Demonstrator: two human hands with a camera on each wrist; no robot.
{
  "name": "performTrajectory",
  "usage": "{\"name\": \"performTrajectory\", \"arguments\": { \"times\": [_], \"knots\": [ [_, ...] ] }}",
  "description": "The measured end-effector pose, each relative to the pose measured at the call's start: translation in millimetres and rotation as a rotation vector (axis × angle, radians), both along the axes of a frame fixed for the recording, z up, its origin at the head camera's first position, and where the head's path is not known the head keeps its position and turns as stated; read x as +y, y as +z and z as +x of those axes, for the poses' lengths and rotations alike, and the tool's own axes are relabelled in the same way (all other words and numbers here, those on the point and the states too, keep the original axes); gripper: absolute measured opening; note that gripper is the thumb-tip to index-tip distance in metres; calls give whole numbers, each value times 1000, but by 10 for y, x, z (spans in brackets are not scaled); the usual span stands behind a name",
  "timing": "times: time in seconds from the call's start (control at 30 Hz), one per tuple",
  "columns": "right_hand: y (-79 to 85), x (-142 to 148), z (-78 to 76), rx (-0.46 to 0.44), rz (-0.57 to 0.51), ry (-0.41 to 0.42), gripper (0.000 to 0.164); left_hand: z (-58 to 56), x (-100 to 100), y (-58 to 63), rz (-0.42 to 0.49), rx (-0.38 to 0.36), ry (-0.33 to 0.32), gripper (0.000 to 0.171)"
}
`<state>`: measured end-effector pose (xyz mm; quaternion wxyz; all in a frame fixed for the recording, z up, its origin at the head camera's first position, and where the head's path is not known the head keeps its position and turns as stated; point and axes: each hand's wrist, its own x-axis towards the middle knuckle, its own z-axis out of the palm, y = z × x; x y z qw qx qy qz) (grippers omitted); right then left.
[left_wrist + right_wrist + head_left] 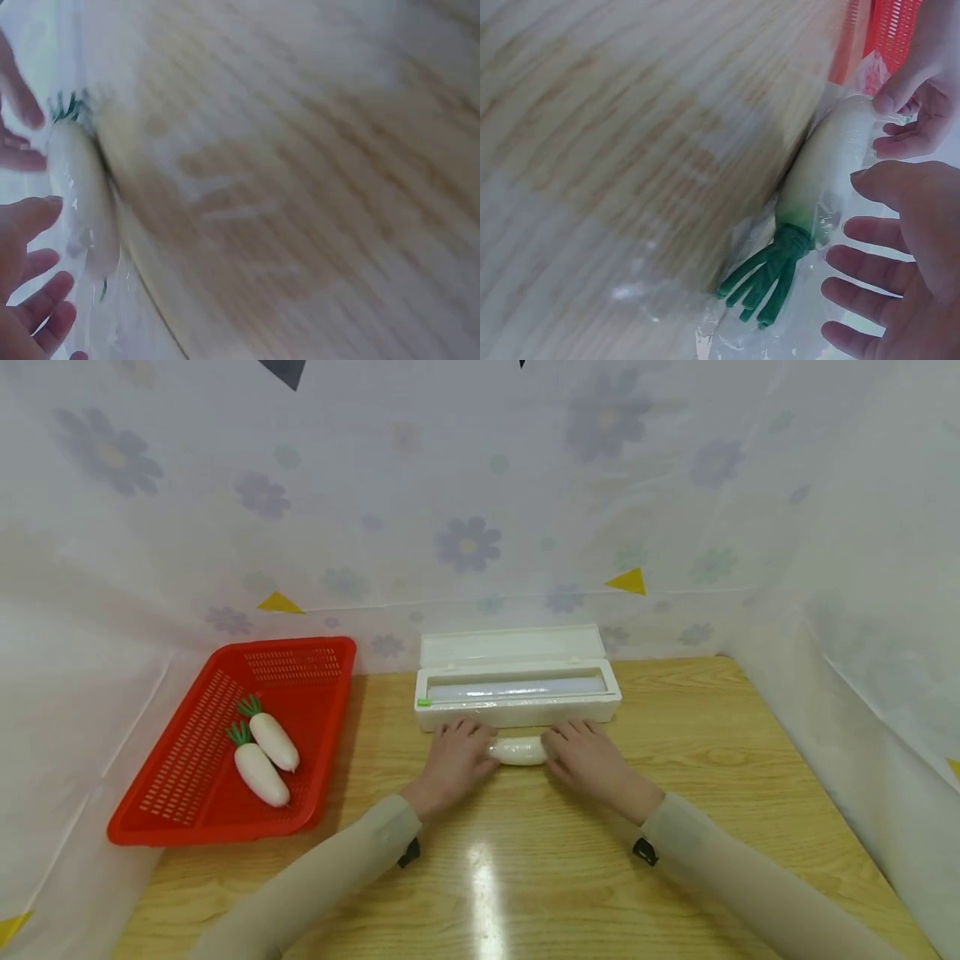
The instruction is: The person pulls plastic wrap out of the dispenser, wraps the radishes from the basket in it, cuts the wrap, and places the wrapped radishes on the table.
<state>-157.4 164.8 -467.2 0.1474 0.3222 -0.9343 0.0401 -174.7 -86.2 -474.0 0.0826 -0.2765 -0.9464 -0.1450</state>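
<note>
A white radish [519,751] with green leaves [772,274] lies sideways on the table, with clear plastic film around it. My left hand [459,758] is at its root end, the thumb [37,214] by the film and the other fingers loosely bent apart from it. Over at the leafy end is my right hand [588,760], its fingers [870,266] spread and nearly straight beside the film. Just behind the radish stands a white cling film box [517,714] with its lid raised and a film roll [517,688] inside.
On the left, a red plastic basket [330,777] holds two white radishes [261,775] with green tops. The wooden table [570,893] reaches toward me. Floral sheeting [465,460] hangs at the back and both sides.
</note>
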Motion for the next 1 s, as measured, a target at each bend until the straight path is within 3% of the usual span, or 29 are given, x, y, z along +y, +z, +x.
{"name": "performTrajectory", "arguments": {
  "times": [0.13,0.23,0.33,0.43,0.53,0.7,1.0],
  "knots": [
    [59,-30,3,-12,12,15,29,-30,-108,45,79,45,41,40],
    [113,-52,-17,-26,6,25,27,-90,-215,54,188,110,90,41],
    [172,-74,-55,-30,-7,33,26,-177,-327,36,333,158,160,52],
    [235,-94,-98,-34,-26,41,25,-266,-424,22,444,161,238,64],
    [298,-112,-136,-32,-43,54,25,-351,-499,-1,492,102,323,69],
    [370,-173,-200,-47,-57,76,25,-437,-598,-37,570,-1,430,61],
    [455,-349,-351,-113,-68,85,25,-511,-699,-153,849,-208,360,60]
  ]
}}
